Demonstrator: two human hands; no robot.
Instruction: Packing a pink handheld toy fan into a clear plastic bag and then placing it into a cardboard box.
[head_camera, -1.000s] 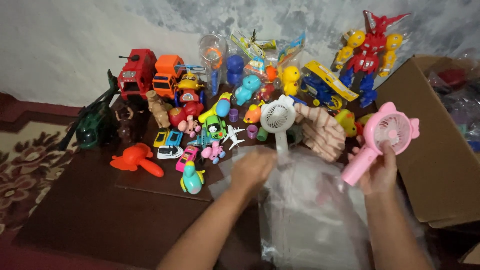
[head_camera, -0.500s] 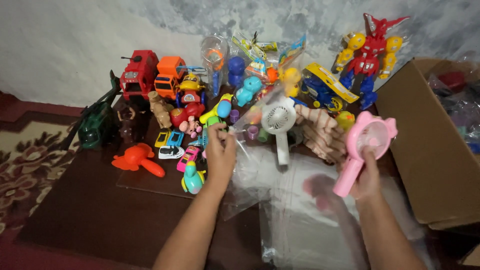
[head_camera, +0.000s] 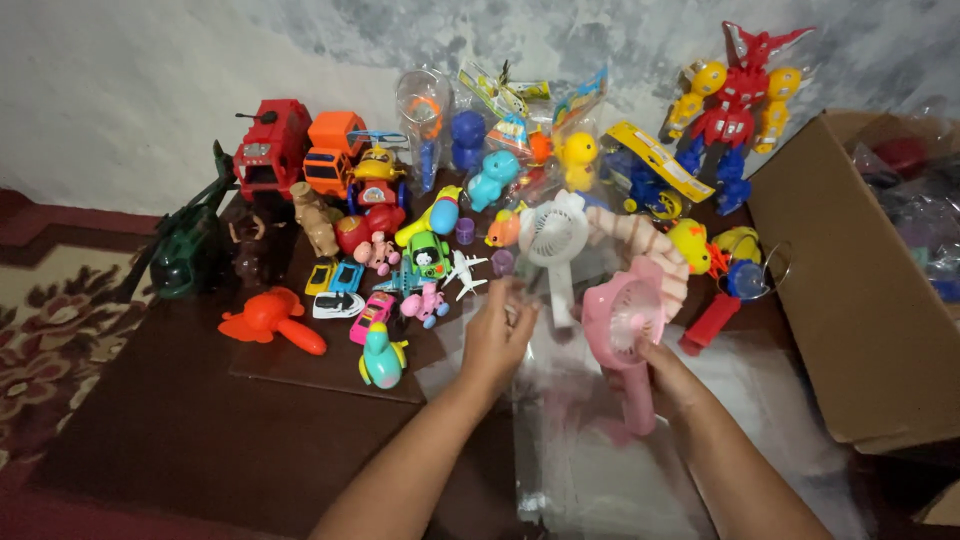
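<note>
Our right hand (head_camera: 668, 385) was wrapped around the handle of a pink handheld fan (head_camera: 625, 340), holding it upright, while our left hand (head_camera: 495, 335) pinched the top edge of a clear plastic bag (head_camera: 600, 470) just at the fan's nine o'clock. The bag lay on the dark brown table (head_camera: 180, 430). A white fan (head_camera: 553, 245) stood at the pink one's eleven o'clock, a cardboard box (head_camera: 850, 290) at three o'clock.
</note>
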